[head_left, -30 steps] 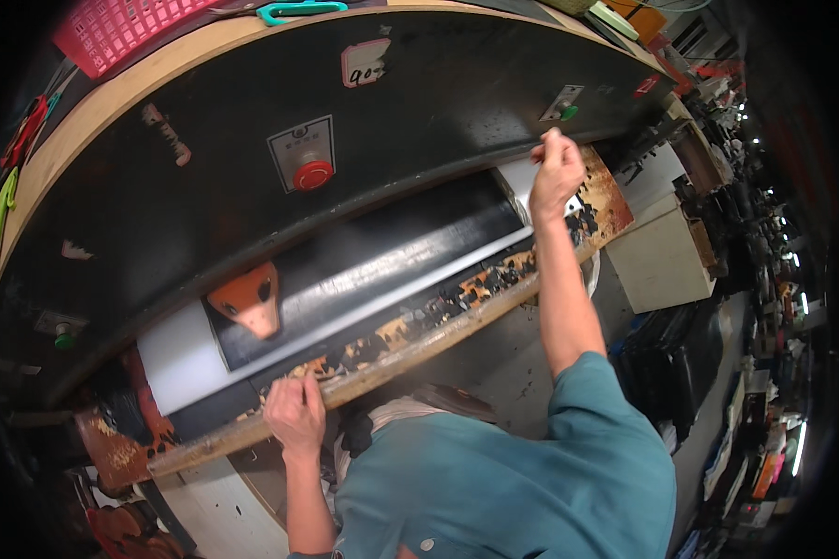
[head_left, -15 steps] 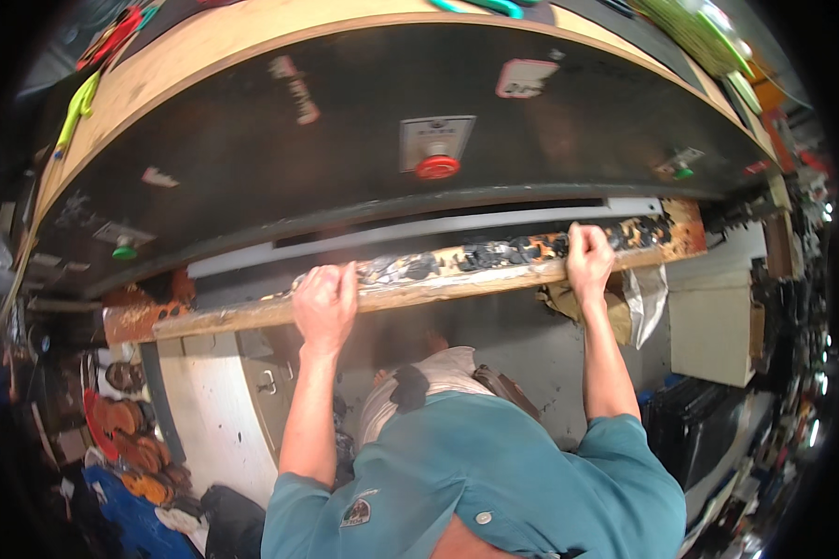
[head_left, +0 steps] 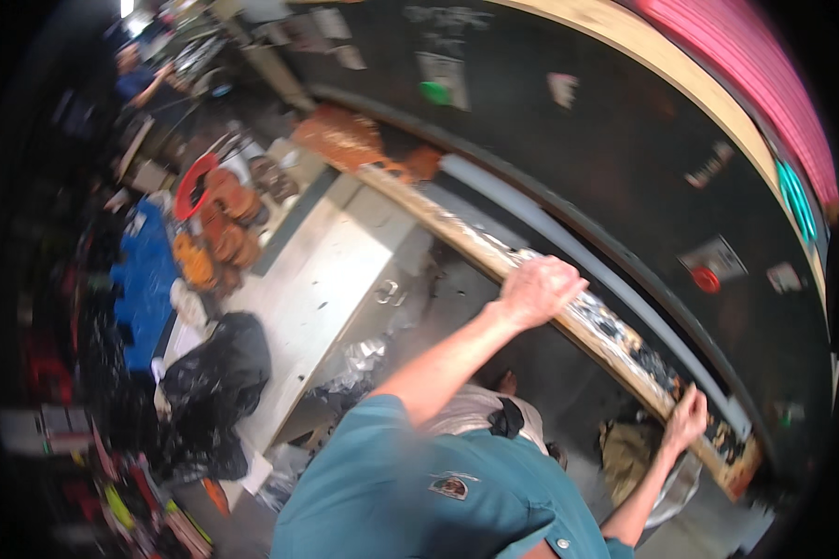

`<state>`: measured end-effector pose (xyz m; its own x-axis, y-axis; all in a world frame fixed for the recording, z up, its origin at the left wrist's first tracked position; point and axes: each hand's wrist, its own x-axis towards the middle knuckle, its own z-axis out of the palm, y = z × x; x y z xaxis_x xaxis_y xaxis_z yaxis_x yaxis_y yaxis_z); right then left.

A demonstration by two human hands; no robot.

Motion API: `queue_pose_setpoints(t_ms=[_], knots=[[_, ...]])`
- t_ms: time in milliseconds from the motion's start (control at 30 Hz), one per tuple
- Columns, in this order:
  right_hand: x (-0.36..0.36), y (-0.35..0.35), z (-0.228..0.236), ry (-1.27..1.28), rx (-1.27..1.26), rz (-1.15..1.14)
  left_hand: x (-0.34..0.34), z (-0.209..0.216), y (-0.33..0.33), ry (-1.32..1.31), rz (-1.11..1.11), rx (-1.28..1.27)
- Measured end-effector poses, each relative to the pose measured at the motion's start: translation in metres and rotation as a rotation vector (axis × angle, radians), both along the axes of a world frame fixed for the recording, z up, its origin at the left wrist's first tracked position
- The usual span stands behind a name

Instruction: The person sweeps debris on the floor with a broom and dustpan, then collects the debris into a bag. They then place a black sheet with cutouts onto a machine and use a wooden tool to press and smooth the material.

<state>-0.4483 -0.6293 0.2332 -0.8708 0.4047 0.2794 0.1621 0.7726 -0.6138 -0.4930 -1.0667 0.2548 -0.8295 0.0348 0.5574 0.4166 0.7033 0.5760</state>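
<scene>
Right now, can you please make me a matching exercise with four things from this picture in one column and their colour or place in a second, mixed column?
Things:
1. left hand
2. right hand
3. round button on the dark machine panel
4. crate on the floor at the left

Colour or place:
A. blue
B. red
C. grips the long wooden ledge near its middle
D. grips the same ledge close to its far right end

Pairs: 1-C, 2-D, 3-B, 4-A
</scene>
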Motion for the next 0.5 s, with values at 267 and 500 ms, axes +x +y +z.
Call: queue_pose_setpoints(t_ms=[267, 500], knots=[[-0.009, 0.026, 0.004, -0.084, -0.134, 0.006, 0.002, -0.003, 0.001, -0.039, 0.012, -0.003], [-0.037, -0.090, 0.045, 0.192, -0.354, 0.318, 0.061, -0.001, -0.008, -0.096, -0.078, 0.039]])
